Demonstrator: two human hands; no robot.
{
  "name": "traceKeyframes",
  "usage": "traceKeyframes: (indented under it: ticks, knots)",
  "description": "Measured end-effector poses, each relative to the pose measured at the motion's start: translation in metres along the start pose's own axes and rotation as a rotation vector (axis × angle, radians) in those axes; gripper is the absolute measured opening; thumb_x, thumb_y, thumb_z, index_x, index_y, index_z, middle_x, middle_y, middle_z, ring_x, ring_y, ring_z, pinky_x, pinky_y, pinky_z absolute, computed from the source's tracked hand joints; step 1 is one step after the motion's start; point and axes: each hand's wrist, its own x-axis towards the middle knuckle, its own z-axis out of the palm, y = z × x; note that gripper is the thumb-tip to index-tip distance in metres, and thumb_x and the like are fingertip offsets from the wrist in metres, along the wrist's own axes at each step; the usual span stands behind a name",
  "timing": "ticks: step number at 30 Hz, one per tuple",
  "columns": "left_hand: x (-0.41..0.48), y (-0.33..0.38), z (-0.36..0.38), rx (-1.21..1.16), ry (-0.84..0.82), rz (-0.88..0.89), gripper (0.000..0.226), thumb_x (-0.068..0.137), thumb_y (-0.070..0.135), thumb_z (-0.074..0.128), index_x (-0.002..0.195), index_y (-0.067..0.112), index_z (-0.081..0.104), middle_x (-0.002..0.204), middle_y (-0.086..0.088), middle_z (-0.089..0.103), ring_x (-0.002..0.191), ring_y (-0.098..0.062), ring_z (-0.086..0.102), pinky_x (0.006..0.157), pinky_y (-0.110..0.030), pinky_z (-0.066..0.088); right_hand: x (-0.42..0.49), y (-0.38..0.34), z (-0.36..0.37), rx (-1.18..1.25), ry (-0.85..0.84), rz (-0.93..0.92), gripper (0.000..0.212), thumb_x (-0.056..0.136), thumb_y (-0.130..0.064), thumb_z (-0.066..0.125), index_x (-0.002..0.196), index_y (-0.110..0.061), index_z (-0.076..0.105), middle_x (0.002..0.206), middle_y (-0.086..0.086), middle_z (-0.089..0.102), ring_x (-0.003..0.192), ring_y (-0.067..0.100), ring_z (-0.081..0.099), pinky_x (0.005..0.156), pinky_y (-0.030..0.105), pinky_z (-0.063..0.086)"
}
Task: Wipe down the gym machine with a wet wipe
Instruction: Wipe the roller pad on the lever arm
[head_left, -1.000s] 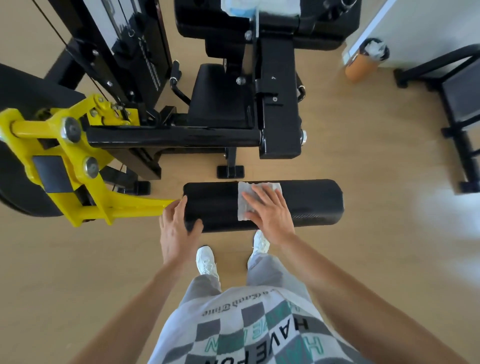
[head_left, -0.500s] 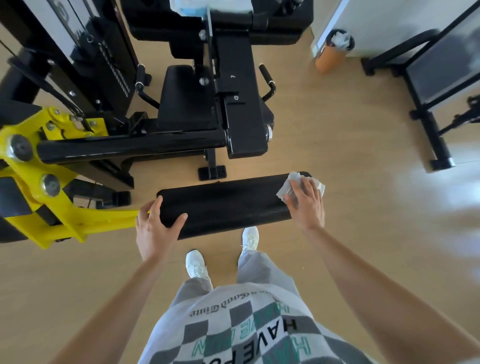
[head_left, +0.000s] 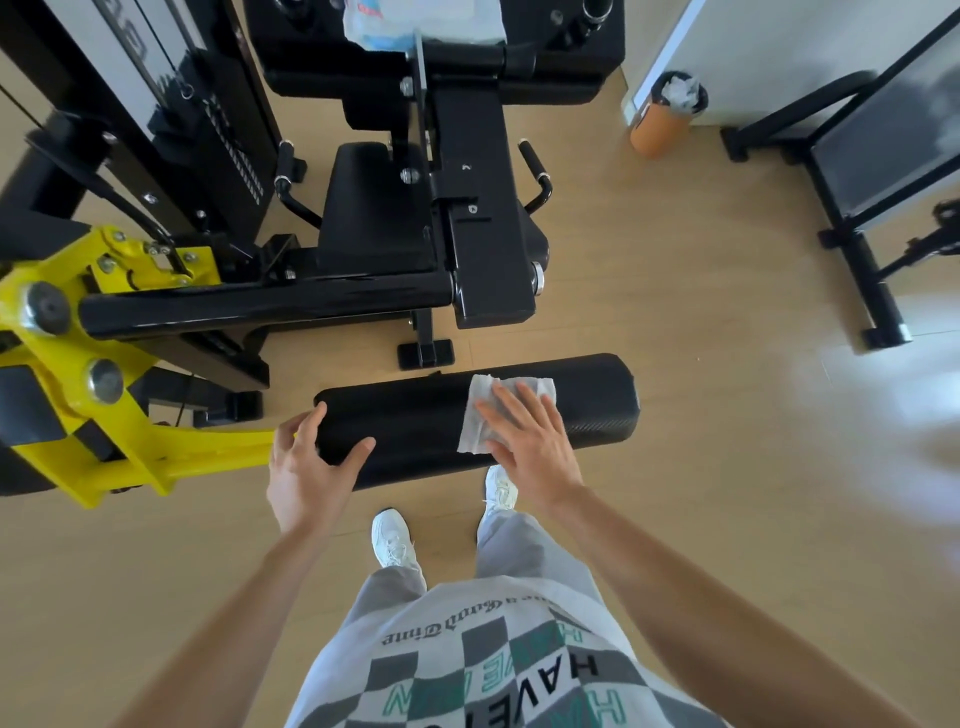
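Note:
A black padded roller (head_left: 415, 415) of the gym machine lies across the middle of the view, fixed to a yellow lever arm (head_left: 130, 441) on the left. A white wet wipe (head_left: 480, 410) is spread flat on the roller's right half. My right hand (head_left: 530, 436) presses on the wipe with straight, spread fingers. My left hand (head_left: 306, 467) grips the roller's left end, thumb on the near side and fingers over the top. The machine's black seat (head_left: 379, 208) and frame (head_left: 260, 306) stand behind the roller.
A pack of wipes (head_left: 415, 21) lies on the machine at the top. An orange bin (head_left: 667, 117) holding crumpled wipes stands by the white wall at the upper right. Another black machine frame (head_left: 857, 249) is at the right. My feet stand under the roller on the wooden floor.
My right hand has slid the wipe back left from the roller's right end onto its right half, and the wipe now lies flat. My left hand stays on the left end.

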Motion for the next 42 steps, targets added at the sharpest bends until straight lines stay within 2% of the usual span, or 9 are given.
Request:
traceKeyframes:
  ticks: [8,11,13,18,24,27,33,38,42]
  knots:
    - [-0.002,0.001,0.0,0.014,-0.001,-0.001,0.076,0.078,0.051,0.083,0.144,0.031,0.052,0.135,0.007,0.048,0.121,-0.023,0.054,0.082,-0.047,0.054,-0.009,0.071,-0.022,0.069,0.071,0.463,0.049,0.104,-0.039,0.049,0.151,-0.025,0.045,0.162,0.001,0.034,0.152,0.028,0.02,0.121,0.052,0.026]
    - [-0.002,0.003,-0.001,0.027,-0.004,-0.011,0.076,0.078,0.051,0.083,0.144,0.031,0.052,0.136,0.004,0.048,0.123,-0.023,0.052,0.083,-0.046,0.052,0.004,0.058,-0.022,0.062,0.057,0.53,0.049,0.104,-0.043,0.036,0.148,-0.024,0.047,0.159,0.002,0.036,0.149,0.03,0.023,0.122,0.054,0.019]
    - [-0.001,0.005,-0.002,0.022,-0.007,-0.025,0.076,0.078,0.05,0.084,0.144,0.03,0.052,0.136,0.003,0.049,0.123,-0.023,0.052,0.083,-0.044,0.051,0.014,0.036,-0.017,0.041,0.029,0.466,0.054,0.102,-0.046,0.026,0.147,-0.025,0.046,0.157,0.003,0.037,0.148,0.03,0.024,0.123,0.057,0.014]
    - [-0.002,0.003,-0.004,0.027,-0.015,-0.011,0.076,0.077,0.05,0.084,0.144,0.029,0.053,0.131,0.001,0.051,0.118,-0.023,0.054,0.081,-0.042,0.052,0.036,-0.037,-0.004,0.093,-0.052,0.136,0.04,0.102,-0.034,0.045,0.141,-0.025,0.049,0.15,0.0,0.044,0.146,0.03,0.031,0.119,0.061,0.021]
    - [-0.007,-0.002,-0.004,-0.003,-0.004,0.001,0.074,0.075,0.042,0.088,0.14,0.026,0.056,0.125,0.0,0.053,0.107,-0.021,0.058,0.078,-0.041,0.054,0.052,-0.089,0.004,0.076,-0.136,-0.123,0.05,0.097,-0.027,0.057,0.144,-0.031,0.043,0.153,-0.002,0.036,0.144,0.032,0.027,0.119,0.06,0.019]
    - [-0.009,-0.009,-0.005,-0.069,-0.023,0.005,0.069,0.077,0.036,0.087,0.14,0.028,0.058,0.124,0.003,0.054,0.102,-0.02,0.062,0.079,-0.038,0.055,0.049,-0.068,-0.002,0.125,-0.121,-0.107,0.048,0.098,-0.031,0.058,0.145,-0.031,0.045,0.154,-0.004,0.038,0.146,0.027,0.028,0.119,0.054,0.022]
    - [-0.017,-0.015,-0.012,-0.148,-0.084,0.017,0.066,0.081,0.021,0.082,0.142,0.029,0.058,0.119,0.016,0.05,0.097,-0.007,0.06,0.085,-0.029,0.052,0.045,-0.037,-0.009,0.064,-0.094,0.127,0.047,0.099,-0.042,0.056,0.144,-0.027,0.048,0.154,-0.001,0.041,0.145,0.026,0.031,0.118,0.055,0.022]
    - [-0.04,-0.025,-0.013,-0.215,-0.075,0.014,0.058,0.08,0.011,0.078,0.134,0.025,0.061,0.118,0.013,0.056,0.097,-0.009,0.066,0.085,-0.031,0.055,0.057,-0.085,0.003,0.017,-0.145,-0.044,0.05,0.097,-0.039,0.056,0.143,-0.03,0.041,0.152,-0.005,0.039,0.14,0.029,0.033,0.113,0.061,0.027]
    - [-0.054,-0.04,-0.013,-0.268,-0.117,-0.032,0.055,0.081,0.002,0.07,0.127,0.029,0.059,0.118,0.018,0.059,0.1,-0.011,0.067,0.089,-0.039,0.057,0.064,-0.135,0.015,0.039,-0.219,-0.215,0.059,0.097,-0.032,0.059,0.15,-0.031,0.033,0.159,-0.001,0.031,0.148,0.035,0.024,0.118,0.065,0.018]
